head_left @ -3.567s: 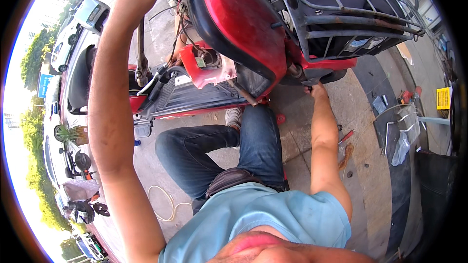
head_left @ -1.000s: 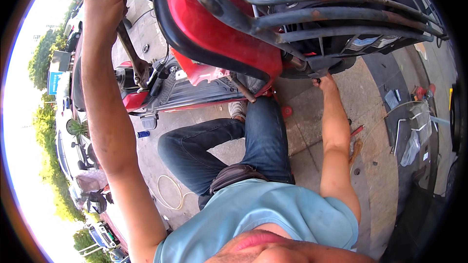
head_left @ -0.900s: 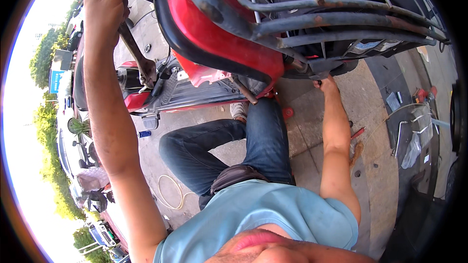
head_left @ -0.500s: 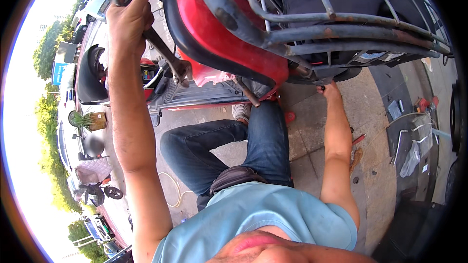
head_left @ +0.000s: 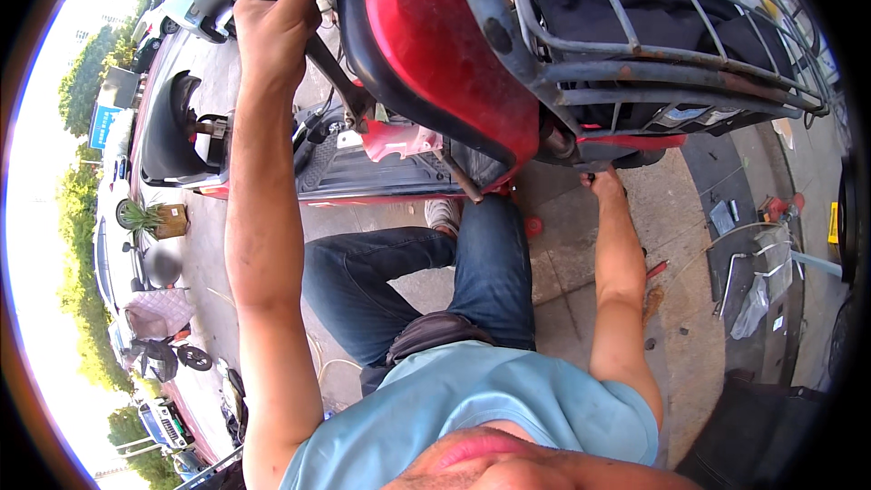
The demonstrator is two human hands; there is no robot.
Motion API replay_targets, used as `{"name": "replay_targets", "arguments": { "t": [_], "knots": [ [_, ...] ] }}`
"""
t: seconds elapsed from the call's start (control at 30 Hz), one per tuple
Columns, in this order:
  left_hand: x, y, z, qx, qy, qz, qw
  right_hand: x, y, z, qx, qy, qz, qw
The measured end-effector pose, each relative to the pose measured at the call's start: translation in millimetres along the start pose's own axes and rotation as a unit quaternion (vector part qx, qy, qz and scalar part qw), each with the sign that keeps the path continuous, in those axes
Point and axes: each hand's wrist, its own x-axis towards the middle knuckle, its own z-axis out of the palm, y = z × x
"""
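My left hand (head_left: 283, 32) is raised at the upper left, its fingers wrapped round a dark metal bar (head_left: 334, 73) with a round tube end showing beside the knuckles. The bar stands beside the black-trimmed red body panel (head_left: 445, 45) of a scooter-like vehicle. Low under the vehicle's grey metal basket (head_left: 626, 73), my right hand (head_left: 605, 183) reaches forward with bent fingers. The fingertips close near the underside, and I cannot make out what they hold. Dark cloth (head_left: 653, 23) fills the basket. My knees are beside the vehicle's grey floorboard (head_left: 363, 172).
A red-handled tool (head_left: 658, 269) lies on the paving near my right forearm. Farther right are a clear plastic bag (head_left: 751, 307) and a red tool or fitting (head_left: 778, 209). A potted plant (head_left: 161, 220) and parked vehicles stand at the left.
The red vehicle and my left hand on the bar have shifted right in the picture. My right hand sits slightly lower, still under the basket.
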Motion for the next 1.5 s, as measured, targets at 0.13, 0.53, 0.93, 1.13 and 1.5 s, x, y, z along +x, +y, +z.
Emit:
{"name": "replay_targets", "arguments": {
  "t": [0.13,0.53,0.93,1.13,1.5],
  "knots": [
    [-2,0,4,0.010,0.011,0.002,1.000,3,-1,-3,0.000,-0.003,0.004,1.000],
    [-1,-6,3,-0.023,0.008,0.010,1.000,-5,-8,8,0.022,0.033,0.034,0.999],
    [-1,-8,2,-0.056,-0.004,0.013,0.998,9,-7,-4,0.002,0.000,0.037,0.999],
    [-2,-4,9,-0.044,0.026,0.008,0.999,9,-6,-6,-0.004,-0.024,0.017,1.000],
    [7,10,17,-0.030,0.047,-0.008,0.998,-2,-8,-6,0.012,0.017,0.016,1.000]
  ]
}}
